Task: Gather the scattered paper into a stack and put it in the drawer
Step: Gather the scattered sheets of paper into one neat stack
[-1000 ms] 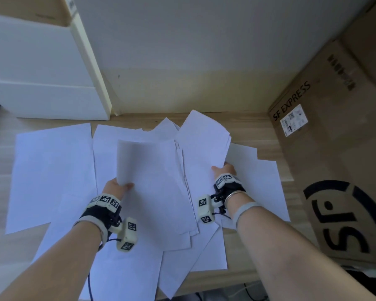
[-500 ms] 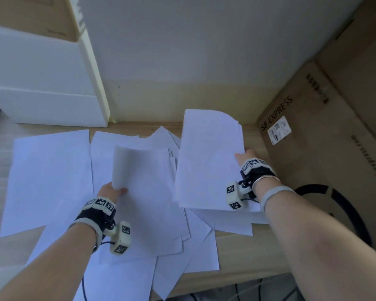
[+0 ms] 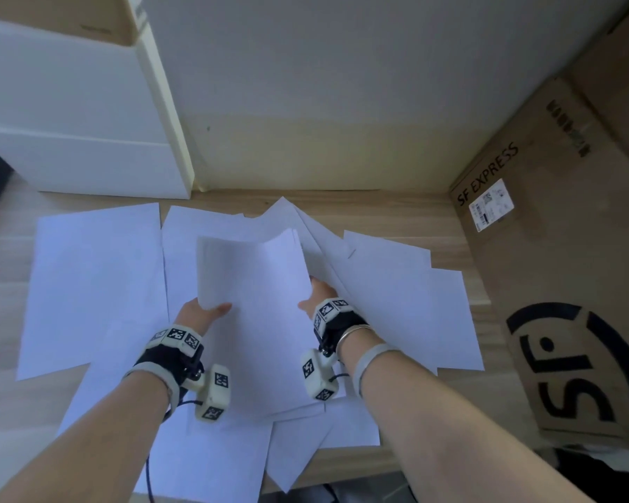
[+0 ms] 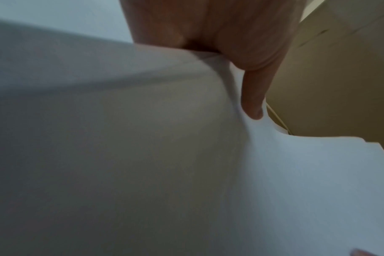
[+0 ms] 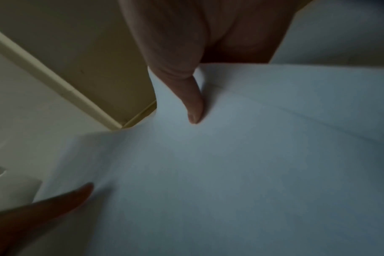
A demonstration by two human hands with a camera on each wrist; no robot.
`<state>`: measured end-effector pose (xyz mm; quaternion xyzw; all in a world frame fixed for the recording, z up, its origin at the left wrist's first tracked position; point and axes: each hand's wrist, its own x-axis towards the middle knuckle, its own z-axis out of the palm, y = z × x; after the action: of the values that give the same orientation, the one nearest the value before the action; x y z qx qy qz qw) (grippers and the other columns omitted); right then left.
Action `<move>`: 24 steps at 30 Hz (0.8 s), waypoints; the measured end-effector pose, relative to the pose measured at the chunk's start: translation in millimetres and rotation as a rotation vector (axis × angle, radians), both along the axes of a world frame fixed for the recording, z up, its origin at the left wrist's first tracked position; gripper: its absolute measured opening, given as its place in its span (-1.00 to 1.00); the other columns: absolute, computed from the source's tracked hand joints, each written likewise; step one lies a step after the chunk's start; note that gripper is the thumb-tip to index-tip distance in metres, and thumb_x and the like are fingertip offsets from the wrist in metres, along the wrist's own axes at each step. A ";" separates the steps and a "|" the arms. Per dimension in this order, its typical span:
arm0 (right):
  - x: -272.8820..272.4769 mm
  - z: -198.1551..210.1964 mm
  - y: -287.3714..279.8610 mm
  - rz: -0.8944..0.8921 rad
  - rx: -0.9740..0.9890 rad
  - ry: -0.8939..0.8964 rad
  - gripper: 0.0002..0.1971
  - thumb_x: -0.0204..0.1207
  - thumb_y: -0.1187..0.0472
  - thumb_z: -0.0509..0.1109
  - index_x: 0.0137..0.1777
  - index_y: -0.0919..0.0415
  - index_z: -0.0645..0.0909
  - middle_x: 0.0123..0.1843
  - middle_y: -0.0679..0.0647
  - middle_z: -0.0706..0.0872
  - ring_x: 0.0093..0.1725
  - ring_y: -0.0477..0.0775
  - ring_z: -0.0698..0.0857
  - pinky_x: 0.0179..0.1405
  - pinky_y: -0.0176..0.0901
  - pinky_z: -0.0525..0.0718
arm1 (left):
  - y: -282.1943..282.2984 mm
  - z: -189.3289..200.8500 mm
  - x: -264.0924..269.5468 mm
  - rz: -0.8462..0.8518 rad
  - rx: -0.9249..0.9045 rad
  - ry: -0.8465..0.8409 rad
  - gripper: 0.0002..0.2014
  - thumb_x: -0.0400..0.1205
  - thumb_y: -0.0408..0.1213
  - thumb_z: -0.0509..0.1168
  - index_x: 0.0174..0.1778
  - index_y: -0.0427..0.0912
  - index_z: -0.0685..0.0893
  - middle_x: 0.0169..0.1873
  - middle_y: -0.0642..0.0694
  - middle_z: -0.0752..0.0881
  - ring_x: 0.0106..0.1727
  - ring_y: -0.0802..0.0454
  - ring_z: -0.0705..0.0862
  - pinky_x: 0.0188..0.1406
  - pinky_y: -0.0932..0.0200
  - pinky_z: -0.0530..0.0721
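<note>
A bundle of white paper (image 3: pixel 258 303) is lifted off the wooden desk (image 3: pixel 396 208), its top edge curling up. My left hand (image 3: pixel 206 312) pinches its left edge, thumb (image 4: pixel 252 97) on top of the bent sheets (image 4: pixel 143 138). My right hand (image 3: pixel 315 297) pinches the right edge, thumb (image 5: pixel 192 102) pressing the top sheet (image 5: pixel 252 155); the fingers beneath are hidden. Loose sheets lie at the left (image 3: pixel 95 285), at the right (image 3: pixel 414 303) and underneath. The white drawer unit (image 3: pixel 80 165) stands at the back left, its fronts closed.
A large cardboard box (image 3: pixel 567 285) marked SF EXPRESS stands against the desk's right side. The wall runs close behind the papers. Some sheets hang over the desk's front edge (image 3: pixel 342 462). A cable trails from my left wrist.
My right hand lifted a bundle of sheets from the right and brought it left onto the sheets in my left hand. Both hands now hold one bundle.
</note>
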<state>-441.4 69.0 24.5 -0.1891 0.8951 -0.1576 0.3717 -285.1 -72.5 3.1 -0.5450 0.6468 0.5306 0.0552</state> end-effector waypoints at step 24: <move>-90.7 -0.6 34.3 0.031 0.368 0.146 -0.51 0.52 0.10 0.40 0.40 0.30 0.47 0.41 0.22 0.58 0.38 0.25 0.59 0.27 -0.05 0.57 | -12.5 6.3 3.3 0.106 0.007 0.093 -0.58 0.55 -0.35 0.37 0.31 -0.44 0.56 0.24 -0.43 0.66 0.16 -0.28 0.64 0.13 0.04 0.50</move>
<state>-532.1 103.3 23.9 -0.1426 0.9304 0.0286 0.3364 -281.8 -84.9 9.4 -0.5530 0.6171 0.5598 -0.0012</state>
